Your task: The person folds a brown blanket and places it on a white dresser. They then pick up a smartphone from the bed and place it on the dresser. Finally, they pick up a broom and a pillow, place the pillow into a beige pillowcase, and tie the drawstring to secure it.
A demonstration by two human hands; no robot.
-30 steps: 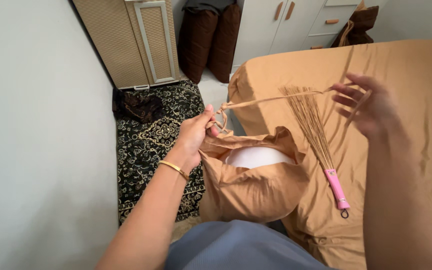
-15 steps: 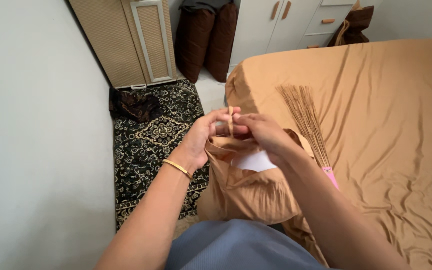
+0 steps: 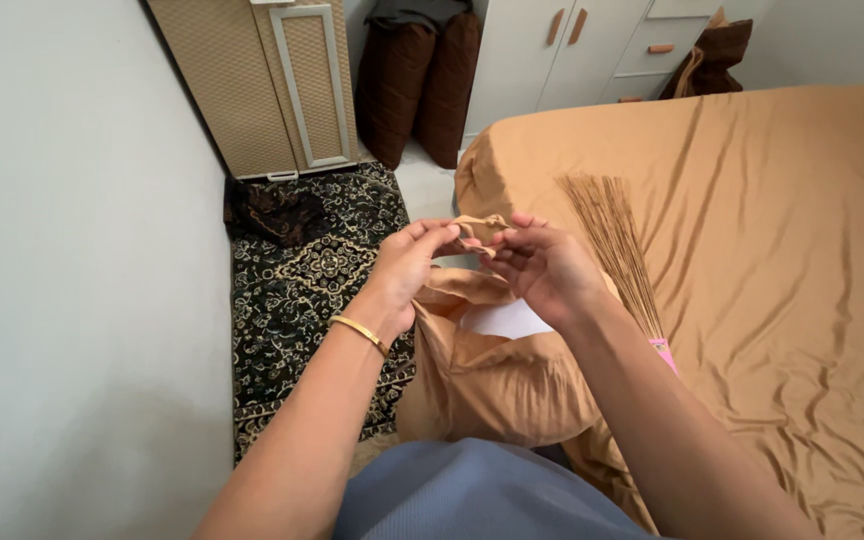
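Observation:
A pillow in a tan pillowcase (image 3: 497,385) stands on end at the near corner of the bed, its white filling (image 3: 507,320) showing at the open top. My left hand (image 3: 407,265) and my right hand (image 3: 542,265) meet just above that opening, both pinching the thin tan tie strings (image 3: 480,230) of the pillowcase. A gold bangle (image 3: 357,330) circles my left wrist. A stick broom (image 3: 617,245) with a pink handle (image 3: 664,352) lies on the sheet just right of my right hand.
The bed carries a wrinkled tan sheet (image 3: 782,250). A dark patterned rug (image 3: 307,290) covers the floor on the left, beside a white wall. A woven cabinet (image 3: 267,85), two brown cushions (image 3: 422,85) and white drawers (image 3: 592,45) stand at the back.
My right hand came in from far right over the bed and joined my left hand at the pillowcase opening. The long strings it held stretched out are now gathered between both hands.

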